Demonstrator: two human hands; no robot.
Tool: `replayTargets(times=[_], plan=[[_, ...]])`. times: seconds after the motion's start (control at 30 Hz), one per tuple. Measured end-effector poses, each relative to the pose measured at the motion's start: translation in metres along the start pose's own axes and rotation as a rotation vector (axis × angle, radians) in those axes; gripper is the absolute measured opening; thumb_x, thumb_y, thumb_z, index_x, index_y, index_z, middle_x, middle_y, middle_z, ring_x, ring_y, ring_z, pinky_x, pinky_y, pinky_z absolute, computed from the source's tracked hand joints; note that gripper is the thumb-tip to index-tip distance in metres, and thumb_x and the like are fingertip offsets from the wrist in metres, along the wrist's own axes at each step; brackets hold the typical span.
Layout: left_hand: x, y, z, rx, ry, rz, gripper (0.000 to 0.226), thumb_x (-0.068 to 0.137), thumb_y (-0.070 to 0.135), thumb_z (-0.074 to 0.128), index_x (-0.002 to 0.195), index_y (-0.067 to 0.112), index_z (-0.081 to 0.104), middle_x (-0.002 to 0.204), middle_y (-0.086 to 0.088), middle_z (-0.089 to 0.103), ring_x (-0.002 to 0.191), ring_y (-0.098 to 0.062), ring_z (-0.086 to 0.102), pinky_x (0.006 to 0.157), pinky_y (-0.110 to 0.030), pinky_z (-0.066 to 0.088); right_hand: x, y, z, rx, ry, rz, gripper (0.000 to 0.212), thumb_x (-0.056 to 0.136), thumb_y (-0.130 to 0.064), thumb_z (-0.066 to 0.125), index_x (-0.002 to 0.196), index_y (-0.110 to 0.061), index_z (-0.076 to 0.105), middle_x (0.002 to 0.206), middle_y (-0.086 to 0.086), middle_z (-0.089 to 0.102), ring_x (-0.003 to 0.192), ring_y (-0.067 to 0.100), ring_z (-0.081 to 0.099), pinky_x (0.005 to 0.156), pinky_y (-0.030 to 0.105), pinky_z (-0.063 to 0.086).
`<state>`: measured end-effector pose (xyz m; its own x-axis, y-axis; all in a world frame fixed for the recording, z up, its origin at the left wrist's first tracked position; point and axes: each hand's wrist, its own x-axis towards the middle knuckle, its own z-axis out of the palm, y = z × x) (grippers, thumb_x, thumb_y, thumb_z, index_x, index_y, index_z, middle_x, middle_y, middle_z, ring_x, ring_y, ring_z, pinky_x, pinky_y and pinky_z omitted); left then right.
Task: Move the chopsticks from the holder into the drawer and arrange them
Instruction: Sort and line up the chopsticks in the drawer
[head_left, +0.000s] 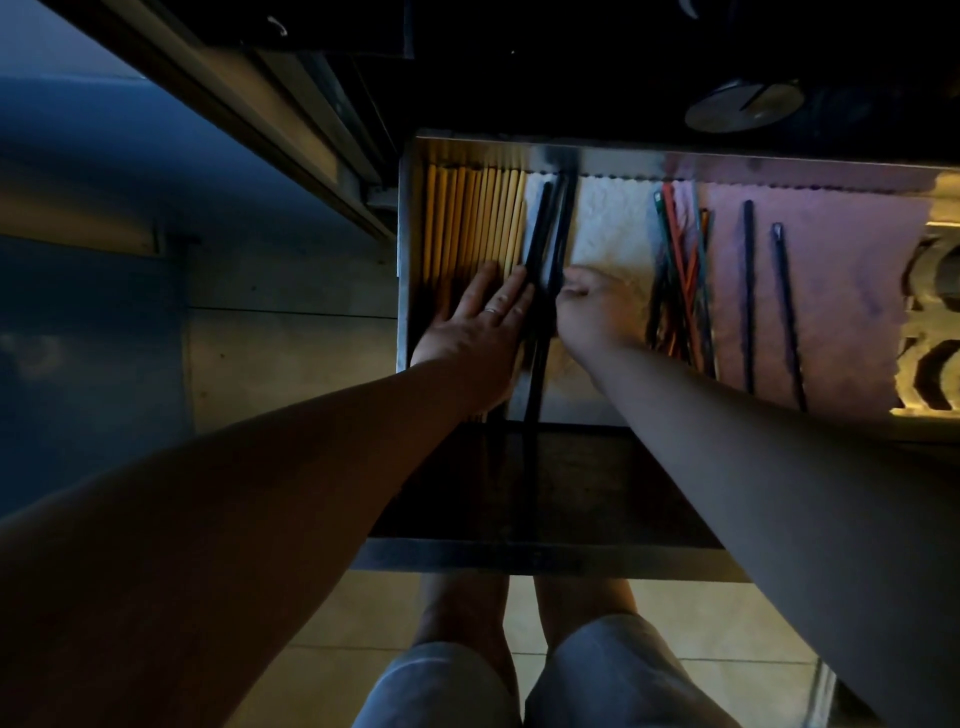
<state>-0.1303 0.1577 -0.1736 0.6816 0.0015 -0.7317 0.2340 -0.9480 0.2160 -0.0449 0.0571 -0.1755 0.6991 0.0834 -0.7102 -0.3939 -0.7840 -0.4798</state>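
Between the two hands, in the open drawer (409, 218), lie the black chopsticks (540, 234). Their long axis runs from the drawer's front toward its back, nearly parallel to the row of wooden chopsticks (467, 223) packed against the left wall. The left hand (478, 332) rests flat on that wooden row, fingers straight and together, with the edge of the hand just beside the black ones on their left. The right hand (592, 306) comes in from the other side over the white liner (608, 223), its fingers bent toward the same sticks — in this dim light I cannot tell whether they pinch one or only touch it. Both hands are about equally near. My guess is that the next move is a sideways nudge across the sticks' length — closing them up against the wooden row. Coloured chopsticks (680, 270) lie in a loose, crossed bundle further right.
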Motion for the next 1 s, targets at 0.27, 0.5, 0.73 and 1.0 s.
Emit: replayTargets(times=[0.27, 0.5, 0.73, 1.0], plan=[[0.0, -0.003, 0.008, 0.063, -0.006, 0.019, 0.082, 0.099, 0.023, 0.041, 0.151, 0.024, -0.022, 0.153, 0.007, -0.039, 0.143, -0.024, -0.03, 0.114, -0.054, 0.021, 0.003, -0.001, 0.006, -0.002, 0.001, -0.018, 0.034, 0.095, -0.012, 0.047, 0.126, -0.013, 0.06, 0.117, 0.001, 0.064, 0.115, 0.021, 0.059, 0.087, 0.023, 0.045], [-0.003, -0.002, 0.008, 0.089, 0.044, 0.07, 0.08, 0.099, 0.024, 0.038, 0.151, 0.025, -0.023, 0.155, 0.007, -0.036, 0.144, -0.021, -0.03, 0.117, -0.053, 0.002, 0.005, 0.002, 0.005, -0.016, -0.012, 0.003, 0.028, 0.094, -0.016, 0.047, 0.114, -0.017, 0.066, 0.114, 0.005, 0.067, 0.104, 0.022, 0.063, 0.091, 0.031, 0.051], [-0.001, 0.02, 0.012, 0.044, 0.109, 0.043, 0.073, 0.099, 0.029, 0.038, 0.154, 0.027, -0.01, 0.161, 0.004, -0.023, 0.148, -0.021, -0.02, 0.119, -0.047, -0.006, 0.004, 0.02, -0.029, -0.1, 0.01, -0.038, 0.038, 0.094, -0.015, 0.049, 0.13, -0.014, 0.058, 0.133, 0.004, 0.059, 0.122, 0.019, 0.054, 0.088, 0.015, 0.035], [0.006, 0.082, -0.004, -0.228, 0.165, -0.06, 0.066, 0.092, 0.022, 0.049, 0.152, 0.028, 0.022, 0.161, 0.004, 0.017, 0.149, -0.022, 0.009, 0.116, -0.045, 0.019, 0.009, 0.055, -0.093, -0.196, 0.068, -0.101, 0.032, 0.089, -0.01, 0.052, 0.118, -0.01, 0.066, 0.118, 0.009, 0.067, 0.115, 0.023, 0.059, 0.087, 0.013, 0.035]])
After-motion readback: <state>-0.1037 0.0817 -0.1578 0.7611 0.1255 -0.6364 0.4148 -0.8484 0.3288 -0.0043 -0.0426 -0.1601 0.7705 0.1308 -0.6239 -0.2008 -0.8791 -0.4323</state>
